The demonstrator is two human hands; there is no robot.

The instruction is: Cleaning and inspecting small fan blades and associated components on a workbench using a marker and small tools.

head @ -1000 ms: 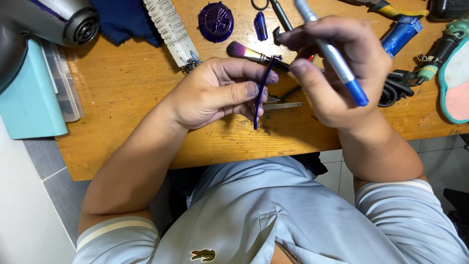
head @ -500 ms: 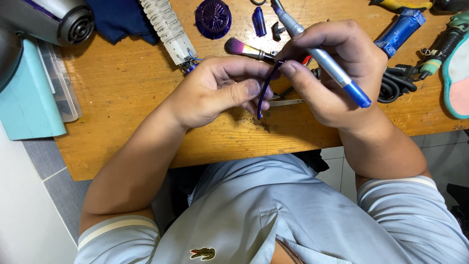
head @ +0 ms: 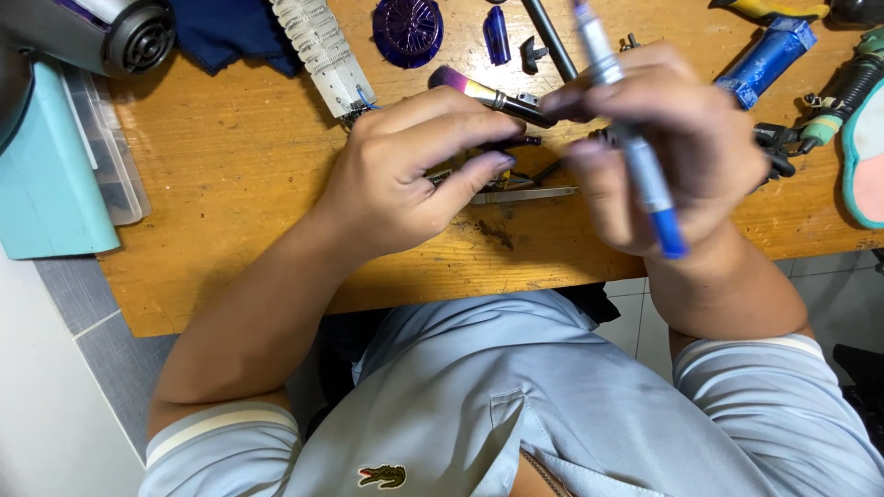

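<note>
Purple strip (head: 517, 143) mostly hidden in our left hand (head: 405, 189), only dark end showing past fingertips, low over bench (head: 230, 166) centre. Left fingers curled, pinching strip. Our right hand (head: 672, 152) blurred, wrapped around grey pen (head: 626, 138) with blue tip pointing near; grip closed on pen. Brush (head: 483, 92) lies just far of left fingers, touching or not we cannot tell. Tweezers (head: 525, 194) flat on bench between hands. Purple disc (head: 407, 28) far centre, blue cylinder (head: 769, 51) far right, teal box (head: 46, 175) left.
</note>
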